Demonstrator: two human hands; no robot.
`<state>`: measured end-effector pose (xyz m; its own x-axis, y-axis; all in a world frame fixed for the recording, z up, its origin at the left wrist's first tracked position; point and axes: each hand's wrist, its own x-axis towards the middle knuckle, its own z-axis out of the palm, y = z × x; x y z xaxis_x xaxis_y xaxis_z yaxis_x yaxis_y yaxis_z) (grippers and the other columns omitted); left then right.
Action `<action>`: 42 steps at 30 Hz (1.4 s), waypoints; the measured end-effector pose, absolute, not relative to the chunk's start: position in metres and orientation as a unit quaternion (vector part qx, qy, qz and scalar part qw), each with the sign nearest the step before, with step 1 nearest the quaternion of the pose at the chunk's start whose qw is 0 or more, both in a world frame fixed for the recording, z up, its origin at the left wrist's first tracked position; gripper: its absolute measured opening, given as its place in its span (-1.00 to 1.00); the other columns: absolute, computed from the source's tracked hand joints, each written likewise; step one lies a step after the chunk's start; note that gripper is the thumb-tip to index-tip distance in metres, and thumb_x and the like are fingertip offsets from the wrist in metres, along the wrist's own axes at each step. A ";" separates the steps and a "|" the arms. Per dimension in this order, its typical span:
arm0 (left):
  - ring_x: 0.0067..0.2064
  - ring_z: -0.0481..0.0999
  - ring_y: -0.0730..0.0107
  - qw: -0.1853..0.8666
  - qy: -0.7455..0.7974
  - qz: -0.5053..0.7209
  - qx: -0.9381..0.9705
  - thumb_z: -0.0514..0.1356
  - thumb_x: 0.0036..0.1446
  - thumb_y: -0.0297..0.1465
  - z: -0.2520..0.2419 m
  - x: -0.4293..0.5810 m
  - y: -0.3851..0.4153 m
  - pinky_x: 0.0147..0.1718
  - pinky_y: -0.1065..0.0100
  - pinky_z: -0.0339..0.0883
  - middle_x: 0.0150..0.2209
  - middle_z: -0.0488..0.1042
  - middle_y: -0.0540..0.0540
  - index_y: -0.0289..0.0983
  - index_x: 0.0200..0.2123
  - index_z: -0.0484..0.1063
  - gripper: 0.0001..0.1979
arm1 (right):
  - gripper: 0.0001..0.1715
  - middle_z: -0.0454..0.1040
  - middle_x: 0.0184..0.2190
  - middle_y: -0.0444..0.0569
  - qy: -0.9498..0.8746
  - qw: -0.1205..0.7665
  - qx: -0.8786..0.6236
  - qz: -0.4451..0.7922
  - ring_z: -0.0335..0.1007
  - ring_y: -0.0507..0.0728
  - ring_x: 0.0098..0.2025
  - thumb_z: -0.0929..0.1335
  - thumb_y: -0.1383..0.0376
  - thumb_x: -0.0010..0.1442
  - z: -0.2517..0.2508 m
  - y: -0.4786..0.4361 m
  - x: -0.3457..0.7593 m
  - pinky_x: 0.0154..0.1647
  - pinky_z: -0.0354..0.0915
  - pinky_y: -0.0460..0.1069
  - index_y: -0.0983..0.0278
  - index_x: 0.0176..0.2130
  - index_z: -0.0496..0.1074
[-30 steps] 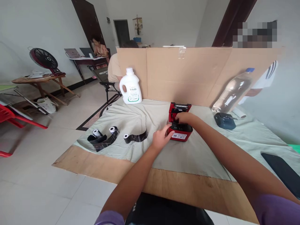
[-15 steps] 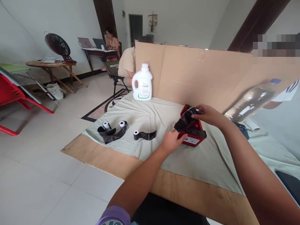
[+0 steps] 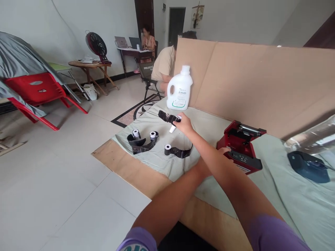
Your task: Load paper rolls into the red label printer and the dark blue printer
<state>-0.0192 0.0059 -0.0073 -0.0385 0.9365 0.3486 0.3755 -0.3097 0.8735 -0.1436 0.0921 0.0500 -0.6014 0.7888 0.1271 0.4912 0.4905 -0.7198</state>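
A cloth [image 3: 209, 120] lies over the bench [image 3: 125, 165], and a cardboard panel [image 3: 248, 80] stands along its back. I see a jug [image 3: 180, 90] before the panel's left end. Two rolls [image 3: 135, 134] sit at the cloth's left, a third roll [image 3: 168, 150] to their right. Between these and the jug, the right hand [image 3: 184, 124] holds another roll [image 3: 168, 117]. The left hand [image 3: 225, 151] touches the printer [image 3: 243, 157], farther right; beyond it lies a device [image 3: 307, 168], a bottle [image 3: 311, 135] behind that.

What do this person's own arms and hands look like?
Purple sleeves end above bare forearms. A cut-off, pale and teal print shows by the left sleeve; the right sleeve shows none clearly. The right hand and partly hidden left hand wear no gloves.
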 end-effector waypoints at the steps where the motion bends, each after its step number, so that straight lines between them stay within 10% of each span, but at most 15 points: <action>1: 0.09 0.52 0.18 0.289 0.520 0.499 0.631 0.22 0.28 -0.26 -0.006 -0.018 0.006 0.12 0.27 0.38 0.21 0.46 -0.15 -0.18 0.30 0.27 -0.46 | -0.64 0.53 -0.16 0.01 -0.849 0.228 -0.383 0.283 0.49 0.18 -0.23 0.42 0.27 0.16 0.044 0.091 -0.150 -0.29 0.33 -0.02 0.21 -0.04 0.35; 14: 0.07 0.57 0.12 0.285 0.522 0.461 0.658 0.19 0.31 -0.20 -0.003 -0.021 0.006 0.12 0.18 0.40 0.18 0.49 -0.17 -0.17 0.37 0.16 -0.38 | -0.46 0.53 -0.03 0.13 -0.947 0.041 -0.304 0.099 0.50 0.28 -0.09 0.31 0.28 0.34 0.020 0.074 -0.153 -0.18 0.34 0.06 0.18 0.25 0.16; 28: 0.32 0.36 0.14 0.288 0.507 0.445 0.679 0.15 0.30 -0.12 -0.015 -0.021 0.010 0.30 0.21 0.22 0.34 0.31 -0.17 -0.16 0.42 0.05 -0.29 | -0.01 -0.13 0.51 -0.02 -0.963 0.053 -0.245 0.094 0.05 0.45 0.37 0.30 0.14 0.31 0.030 0.076 -0.141 0.25 0.19 0.32 0.10 0.50 -0.27; 36: 0.31 0.36 0.18 0.276 0.510 0.432 0.690 0.13 0.32 -0.11 -0.015 -0.021 0.009 0.30 0.19 0.24 0.34 0.31 -0.14 -0.12 0.43 0.00 -0.30 | -0.13 -0.14 0.51 -0.01 -0.972 0.001 -0.197 0.131 -0.02 0.43 0.42 0.28 0.23 0.31 0.028 0.080 -0.139 0.28 0.16 0.35 0.16 0.48 -0.07; 42: 0.27 0.41 0.09 0.239 0.518 0.431 0.699 0.13 0.33 -0.18 -0.017 -0.019 0.007 0.26 0.13 0.28 0.30 0.35 -0.19 -0.16 0.43 -0.01 -0.32 | -0.28 0.05 0.46 0.00 -0.958 0.145 -0.186 0.160 0.15 0.34 0.32 0.27 0.25 0.34 0.053 0.062 -0.124 0.25 0.19 0.25 0.15 0.43 0.12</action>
